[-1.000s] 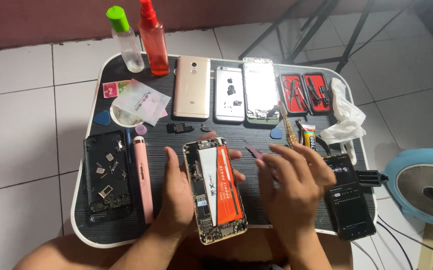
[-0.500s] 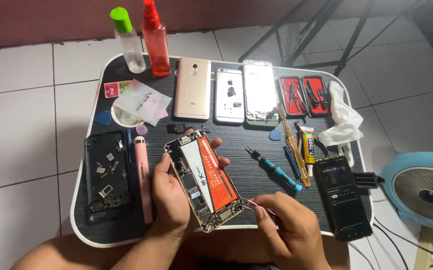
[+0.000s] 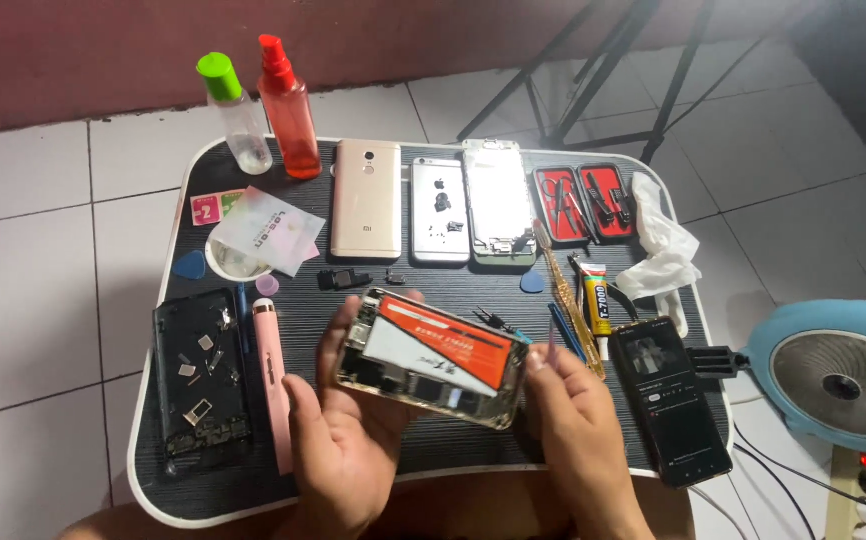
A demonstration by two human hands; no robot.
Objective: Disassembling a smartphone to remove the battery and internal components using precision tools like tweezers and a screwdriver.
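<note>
Hands both clamped on opened phone (image 3: 431, 358) above tray (image 3: 473, 452): left hand (image 3: 348, 440) fingers wrapped under its left end, right hand (image 3: 578, 425) fingertips pinching right end, long axis left-right, innards up, bottles (image 3: 263, 105) far behind.

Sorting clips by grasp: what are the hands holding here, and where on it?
Both hold the opened phone: left hand under its left end, right hand at its right end.
</note>
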